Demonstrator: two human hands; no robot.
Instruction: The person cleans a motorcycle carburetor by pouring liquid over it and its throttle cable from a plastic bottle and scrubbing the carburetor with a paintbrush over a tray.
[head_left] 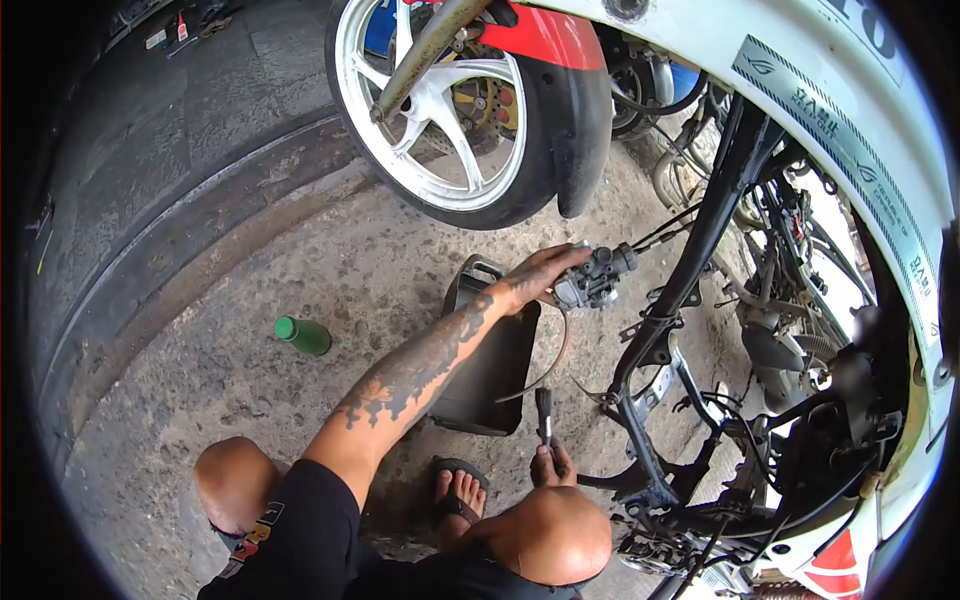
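My left hand [541, 277] is closed around a grey metal carburetor [592, 280], holding it up over the right edge of a black tray [478, 392]. Cables run from the carburetor's top toward the motorcycle frame, and a thin clear hose [556, 362] hangs from it to the tray. Lower down, beside my right knee, my right hand [553, 466] grips a paintbrush [544, 412] with its dark bristles pointing up. The knee hides part of this hand. The brush is apart from the carburetor.
A green bottle [303, 336] is on the rough concrete floor, left of the tray. The bare black motorcycle frame [680, 270] takes up the right side, under white bodywork [800, 90]. A white-rimmed front wheel [440, 110] stands ahead. A raised curb [200, 240] curves along the left.
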